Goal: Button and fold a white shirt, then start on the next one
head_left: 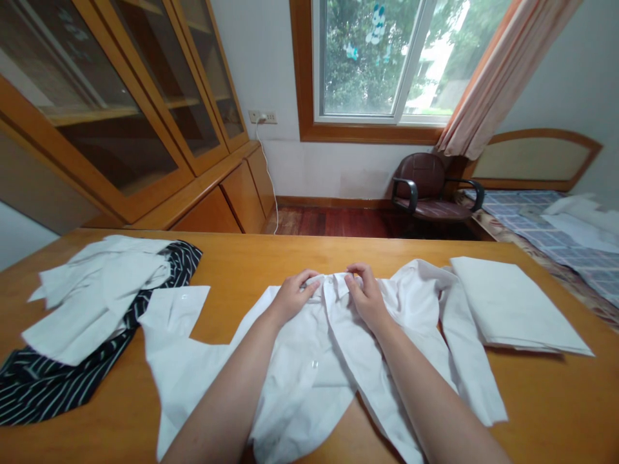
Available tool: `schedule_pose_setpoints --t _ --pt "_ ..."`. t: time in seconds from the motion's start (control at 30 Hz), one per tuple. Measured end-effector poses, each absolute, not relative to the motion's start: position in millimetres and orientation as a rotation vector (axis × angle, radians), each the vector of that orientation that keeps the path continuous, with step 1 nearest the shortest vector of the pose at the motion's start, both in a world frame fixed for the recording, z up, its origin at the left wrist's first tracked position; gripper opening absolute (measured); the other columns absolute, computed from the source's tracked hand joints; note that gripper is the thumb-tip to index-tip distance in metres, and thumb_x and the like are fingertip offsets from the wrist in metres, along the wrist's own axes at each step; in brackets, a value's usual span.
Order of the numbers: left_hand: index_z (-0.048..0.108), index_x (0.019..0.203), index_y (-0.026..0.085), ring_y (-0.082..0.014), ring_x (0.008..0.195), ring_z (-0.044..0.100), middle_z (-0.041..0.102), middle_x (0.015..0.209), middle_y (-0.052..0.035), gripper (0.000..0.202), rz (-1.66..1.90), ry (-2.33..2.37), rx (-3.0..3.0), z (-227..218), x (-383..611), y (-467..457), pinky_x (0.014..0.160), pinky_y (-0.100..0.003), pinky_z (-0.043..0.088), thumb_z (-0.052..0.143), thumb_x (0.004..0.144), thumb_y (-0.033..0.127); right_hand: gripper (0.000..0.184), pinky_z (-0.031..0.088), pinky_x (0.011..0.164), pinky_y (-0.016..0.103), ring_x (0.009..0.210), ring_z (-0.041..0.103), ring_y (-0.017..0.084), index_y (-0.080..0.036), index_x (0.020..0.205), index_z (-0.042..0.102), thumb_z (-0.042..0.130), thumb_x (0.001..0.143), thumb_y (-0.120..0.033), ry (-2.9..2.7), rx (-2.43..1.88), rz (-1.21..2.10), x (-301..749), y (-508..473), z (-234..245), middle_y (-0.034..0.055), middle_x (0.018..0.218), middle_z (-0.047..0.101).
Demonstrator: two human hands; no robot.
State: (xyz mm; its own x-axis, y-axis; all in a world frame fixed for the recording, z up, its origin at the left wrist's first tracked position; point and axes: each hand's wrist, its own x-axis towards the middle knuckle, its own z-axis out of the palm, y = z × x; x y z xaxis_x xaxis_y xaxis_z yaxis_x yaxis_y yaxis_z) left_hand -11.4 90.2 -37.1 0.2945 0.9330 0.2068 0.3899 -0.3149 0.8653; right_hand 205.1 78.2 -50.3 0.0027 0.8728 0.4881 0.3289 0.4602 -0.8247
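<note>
A white long-sleeved shirt lies front up on the wooden table, its collar toward the far edge. My left hand is closed on the left side of the collar, thumb on top. On the collar's other side, my right hand grips the cloth between thumb and fingers. Between the hands the button band runs down toward me, and the front panels part lower down, baring some table. One sleeve stretches out to the left with its cuff spread; the other bends down on the right.
White cloth lies heaped over a black-and-white striped cloth at the left. A folded white stack sits at the right, close to the shirt's sleeve. Beyond the table are a glass-doored cabinet, an armchair and a bed.
</note>
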Motion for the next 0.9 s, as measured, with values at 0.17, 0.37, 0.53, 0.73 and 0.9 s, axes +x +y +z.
schedule_pose_setpoints --t 0.17,0.37,0.53,0.73,0.9 --pt "0.069 0.103 0.022 -0.0211 0.097 0.067 0.074 0.102 -0.0026 0.028 1.014 1.259 1.842 -30 -25 95 0.086 -0.029 0.051 0.057 0.090 0.044 0.016 0.050 0.089 0.036 0.096 0.060 0.020 -0.024 0.109 0.055 0.053 0.094 -0.030 -1.591 -1.069 0.587 204 80 -53 0.0055 0.103 0.062" --pt "0.071 0.103 0.024 -0.0229 0.096 0.068 0.075 0.102 -0.0034 0.029 0.889 1.228 2.013 -10 -57 111 0.088 -0.031 0.051 0.055 0.092 0.045 0.024 0.052 0.084 0.036 0.096 0.059 0.020 -0.023 0.114 0.054 0.058 0.092 -0.030 -1.737 -1.049 0.614 201 79 -49 0.0072 0.108 0.058" --pt "0.073 0.102 0.025 -0.0232 0.095 0.069 0.076 0.101 -0.0035 0.026 0.836 1.246 2.083 1 -65 123 0.086 -0.030 0.051 0.057 0.091 0.041 0.008 0.048 0.079 0.035 0.085 0.057 0.020 -0.022 0.095 0.060 0.057 0.092 -0.029 -1.876 -1.045 0.471 202 72 -38 0.0061 0.091 0.059" --pt "0.073 0.096 0.025 -0.0244 0.095 0.066 0.075 0.097 -0.0052 0.020 0.897 1.388 2.239 -14 -45 125 0.089 -0.035 0.048 0.056 0.092 0.035 0.026 0.042 0.071 0.029 0.070 0.055 0.016 -0.020 0.073 0.064 0.054 0.095 -0.032 -2.181 -0.998 0.473 201 66 -22 0.0032 0.072 0.062" --pt "0.071 0.096 0.024 -0.0241 0.095 0.067 0.075 0.099 -0.0052 0.019 1.015 1.447 2.042 -13 -35 126 0.087 -0.035 0.048 0.054 0.091 0.031 0.025 0.037 0.064 0.026 0.066 0.056 0.015 -0.019 0.071 0.065 0.065 0.088 -0.038 -2.329 -1.144 0.576 197 58 1 0.0021 0.071 0.064"
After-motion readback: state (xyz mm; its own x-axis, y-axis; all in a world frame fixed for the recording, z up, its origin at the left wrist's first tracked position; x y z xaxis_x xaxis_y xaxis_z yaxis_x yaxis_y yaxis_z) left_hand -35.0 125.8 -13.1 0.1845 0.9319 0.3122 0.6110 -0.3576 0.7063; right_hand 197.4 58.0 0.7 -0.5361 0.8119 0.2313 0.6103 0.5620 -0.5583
